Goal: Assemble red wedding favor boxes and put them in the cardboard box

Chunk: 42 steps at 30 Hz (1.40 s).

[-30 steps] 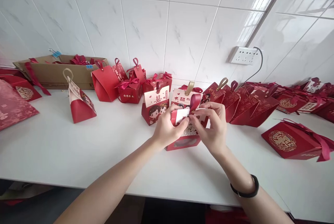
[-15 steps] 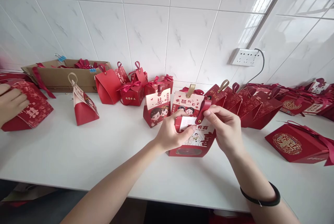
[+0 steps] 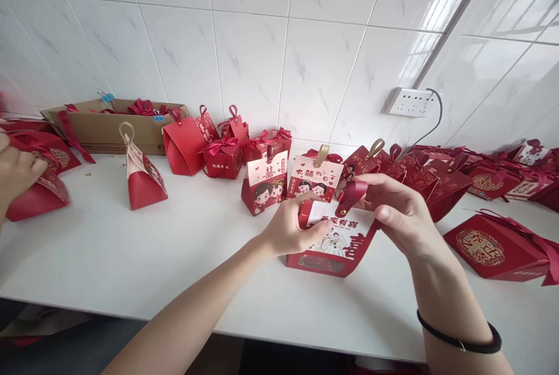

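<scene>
A red and white gift box (image 3: 334,241) with a printed bridal couple, an oval window and a red ribbon loop (image 3: 353,195) stands on the table before me. My left hand (image 3: 294,226) grips its upper left side, thumb across the printed front and fingers behind. At the upper right corner, my right hand (image 3: 404,212) has its thumb by the edge and its fingers behind the loop, partly hidden. Close behind are two cartoon-couple boxes, one with a dark loop (image 3: 266,188) and one with a gold loop (image 3: 315,180).
Several red gift boxes line the wall, with a ribbon-tied box (image 3: 493,247) at right. A tent-shaped box (image 3: 147,183) stands left, before a cardboard carton (image 3: 117,133) of ribbons. Another person's hand (image 3: 17,171) holds a red box at far left. A socket (image 3: 410,101) is on the wall.
My right hand has let go of the ribbon loop and shifted to the box's upper right edge. The box appears slightly lower and turned. At far left, the other person's box has tilted.
</scene>
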{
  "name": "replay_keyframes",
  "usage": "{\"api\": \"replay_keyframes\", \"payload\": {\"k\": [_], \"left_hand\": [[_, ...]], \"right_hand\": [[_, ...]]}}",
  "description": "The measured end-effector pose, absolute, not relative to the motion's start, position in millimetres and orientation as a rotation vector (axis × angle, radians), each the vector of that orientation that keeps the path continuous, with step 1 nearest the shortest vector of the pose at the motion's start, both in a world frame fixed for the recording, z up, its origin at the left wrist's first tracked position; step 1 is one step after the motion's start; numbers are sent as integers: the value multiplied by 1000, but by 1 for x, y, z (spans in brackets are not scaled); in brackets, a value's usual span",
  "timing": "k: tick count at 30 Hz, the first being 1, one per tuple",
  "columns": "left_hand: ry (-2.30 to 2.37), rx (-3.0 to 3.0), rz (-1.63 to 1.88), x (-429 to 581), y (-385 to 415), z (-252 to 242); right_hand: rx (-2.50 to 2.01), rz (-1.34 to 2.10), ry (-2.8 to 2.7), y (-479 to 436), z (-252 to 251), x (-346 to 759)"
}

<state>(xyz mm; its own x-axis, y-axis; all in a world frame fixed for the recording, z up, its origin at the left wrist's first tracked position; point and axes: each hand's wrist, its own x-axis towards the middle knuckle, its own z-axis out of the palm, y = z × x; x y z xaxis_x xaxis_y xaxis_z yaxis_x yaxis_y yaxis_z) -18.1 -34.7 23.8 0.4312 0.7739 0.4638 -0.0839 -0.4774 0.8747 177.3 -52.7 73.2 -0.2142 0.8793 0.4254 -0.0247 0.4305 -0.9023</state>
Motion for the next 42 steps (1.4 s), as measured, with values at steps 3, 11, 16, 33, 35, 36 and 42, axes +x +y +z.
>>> {"api": "replay_keyframes", "payload": {"k": [3, 11, 16, 33, 35, 36, 42], "left_hand": [[496, 1728, 1134, -22, -25, 15], [507, 1204, 1486, -24, -2, 11], [539, 1295, 1449, -26, -3, 13], [786, 2067, 1490, -22, -23, 14], [715, 2161, 1543, -20, -22, 12], [692, 2189, 1543, -20, -22, 11], [747, 2091, 1389, -14, -22, 5]], "right_hand": [[-854, 785, -1578, -51, 85, 173], [-1166, 424, -1440, -62, 109, 160], [-1256, 413, -1292, -70, 121, 150], [-976, 942, -1818, -42, 44, 193], [-995, 909, -1807, -43, 44, 188], [-972, 879, -1802, -43, 45, 186], [-930, 723, -1592, -48, 50, 175]]}}
